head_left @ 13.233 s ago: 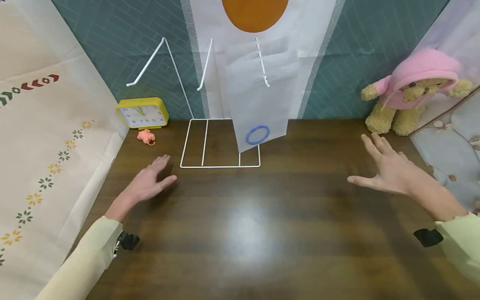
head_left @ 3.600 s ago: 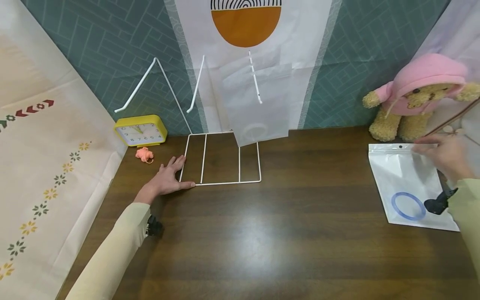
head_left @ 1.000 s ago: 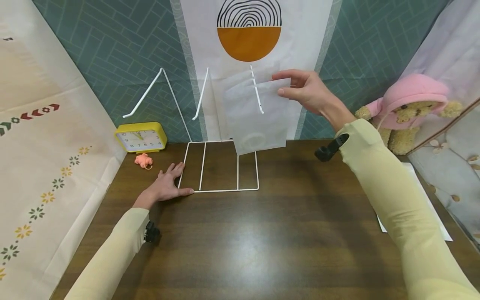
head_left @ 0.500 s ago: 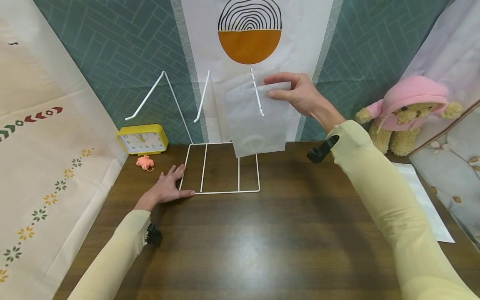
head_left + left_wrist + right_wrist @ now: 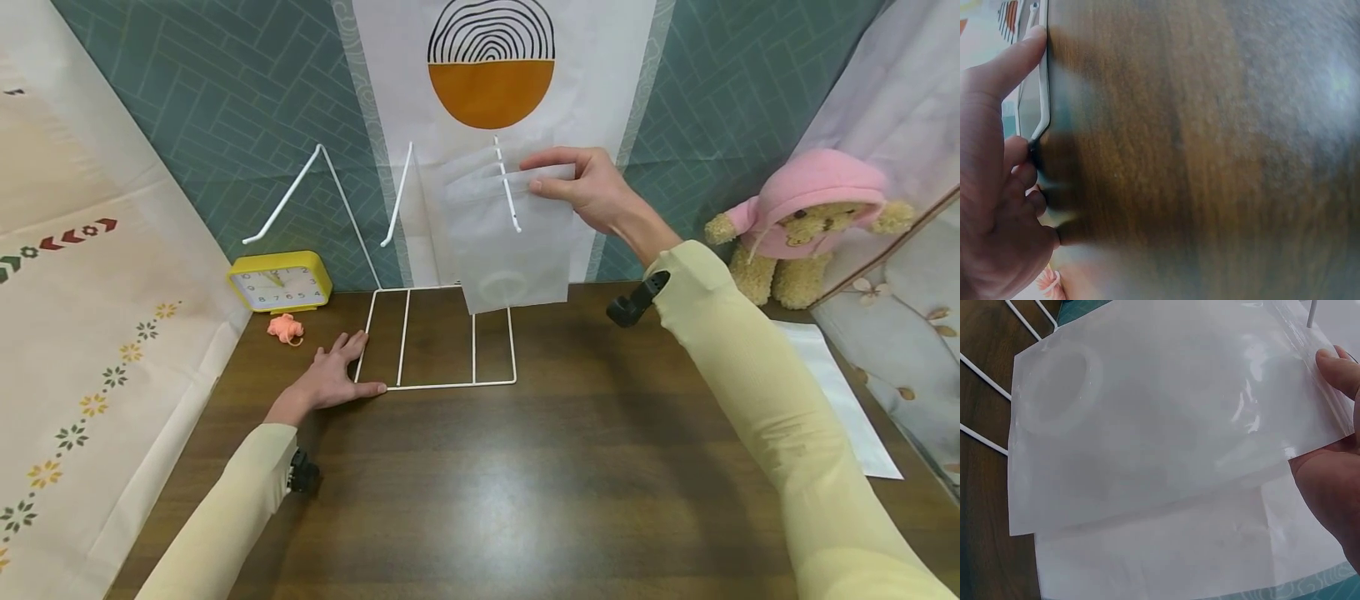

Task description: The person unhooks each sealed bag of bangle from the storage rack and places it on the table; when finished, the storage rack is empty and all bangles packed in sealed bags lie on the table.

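Observation:
A white wire rack (image 5: 450, 386) stands at the back of the table with its prongs slanting forward. My left hand (image 5: 330, 375) spreads over the left front corner of its base, the thumb on the front wire. From the right prong hang translucent white zip pouches (image 5: 510, 250), at least two, one behind another. My right hand (image 5: 592, 187) pinches the front one at its top right corner, thumb in front and fingers behind. In the right wrist view a pale ring (image 5: 1063, 387) shows in this pouch's lower part. Another white pouch (image 5: 843, 408) lies at the right, partly hidden by my sleeve.
A yellow alarm clock (image 5: 279, 282) and a small coral-pink figure (image 5: 285, 328) are left of the rack. A teddy bear in a pink hood (image 5: 813, 221) sits at the back right. Patterned cloths (image 5: 247, 108) cover the back and sides.
The blue-ringed pouch went from the prong to the table's right. My left hand moved onto the rack base. My right hand came back to the rack and moved slightly left along the pouch's top edge.

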`<action>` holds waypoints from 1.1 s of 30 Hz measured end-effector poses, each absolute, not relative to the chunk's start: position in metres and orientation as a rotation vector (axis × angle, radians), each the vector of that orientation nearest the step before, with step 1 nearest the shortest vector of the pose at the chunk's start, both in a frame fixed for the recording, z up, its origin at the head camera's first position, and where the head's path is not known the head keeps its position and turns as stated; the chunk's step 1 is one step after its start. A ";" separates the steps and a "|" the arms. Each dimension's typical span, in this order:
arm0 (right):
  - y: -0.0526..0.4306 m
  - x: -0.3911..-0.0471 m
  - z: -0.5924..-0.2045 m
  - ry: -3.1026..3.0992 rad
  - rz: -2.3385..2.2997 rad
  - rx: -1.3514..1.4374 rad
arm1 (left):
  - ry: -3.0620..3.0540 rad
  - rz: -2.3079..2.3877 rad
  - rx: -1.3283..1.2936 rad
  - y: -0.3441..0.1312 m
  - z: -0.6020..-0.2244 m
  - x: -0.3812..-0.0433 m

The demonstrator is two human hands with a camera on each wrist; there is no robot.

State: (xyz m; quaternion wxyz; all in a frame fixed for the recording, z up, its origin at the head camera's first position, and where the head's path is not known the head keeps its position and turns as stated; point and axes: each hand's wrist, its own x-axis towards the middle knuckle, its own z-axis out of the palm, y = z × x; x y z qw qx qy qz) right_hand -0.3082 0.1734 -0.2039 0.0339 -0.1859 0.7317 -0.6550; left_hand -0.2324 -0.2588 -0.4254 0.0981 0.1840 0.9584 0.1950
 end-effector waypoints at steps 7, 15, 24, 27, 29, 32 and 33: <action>0.174 -0.304 -0.204 2.287 -2.007 -0.541 | 2.829 0.579 0.553 -0.259 -0.426 -0.233; 0.176 -0.299 -0.204 2.278 -2.036 -0.542 | 2.826 0.592 0.553 -0.258 -0.423 -0.233; 0.179 -0.293 -0.204 2.302 -2.037 -0.579 | 2.832 0.581 0.561 -0.257 -0.422 -0.233; 0.179 -0.291 -0.205 2.308 -2.023 -0.586 | 2.831 0.590 0.556 -0.257 -0.422 -0.233; 0.179 -0.289 -0.205 2.309 -2.016 -0.587 | 2.830 0.587 0.553 -0.257 -0.422 -0.232; 0.179 -0.286 -0.204 2.313 -2.003 -0.566 | 2.826 0.585 0.553 -0.258 -0.423 -0.231; 0.179 -0.285 -0.204 2.314 -2.001 -0.562 | 2.825 0.583 0.554 -0.258 -0.423 -0.231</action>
